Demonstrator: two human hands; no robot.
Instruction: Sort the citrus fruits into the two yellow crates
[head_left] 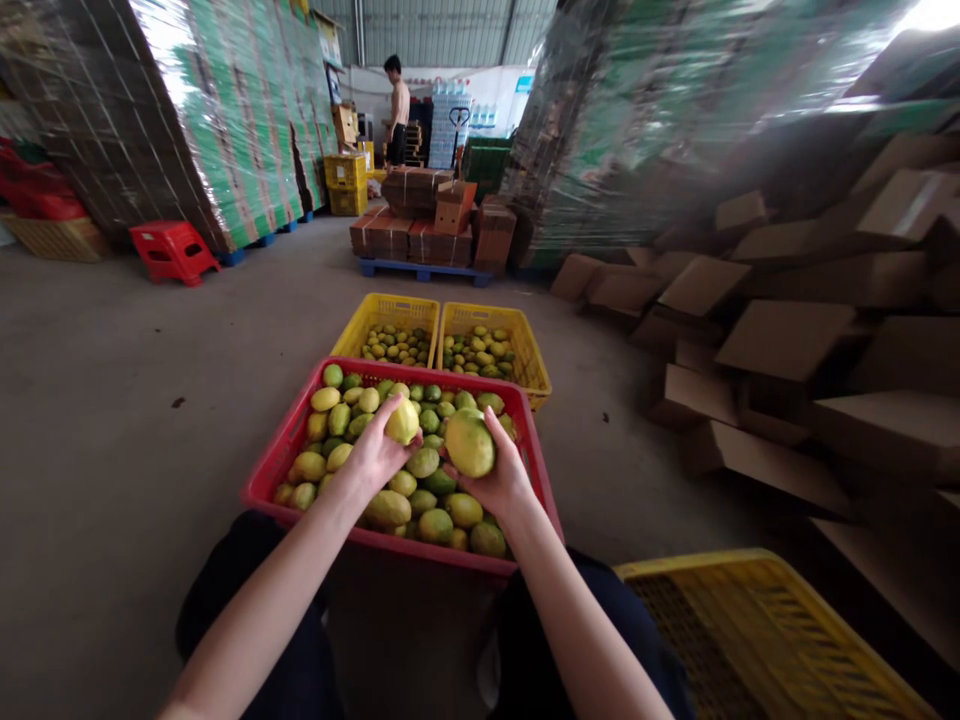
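Note:
A red plastic crate (537,462) full of yellow and green lemons stands in front of my knees. Over its middle, my left hand (373,458) is closed around a small yellow lemon (403,424). Beside it, my right hand (505,482) grips a larger yellow-green lemon (470,445), with the thumb along its right side. Both lemons are held above the pile, apart from each other. Fingers behind the fruit are partly hidden.
Two yellow crates (531,350) with lemons stand just beyond the red one. Another yellow crate (705,562) is at my right knee. Cardboard boxes (784,335) are heaped at right. Farther off are a red stool (174,250), a loaded blue pallet (424,270) and a person (399,105).

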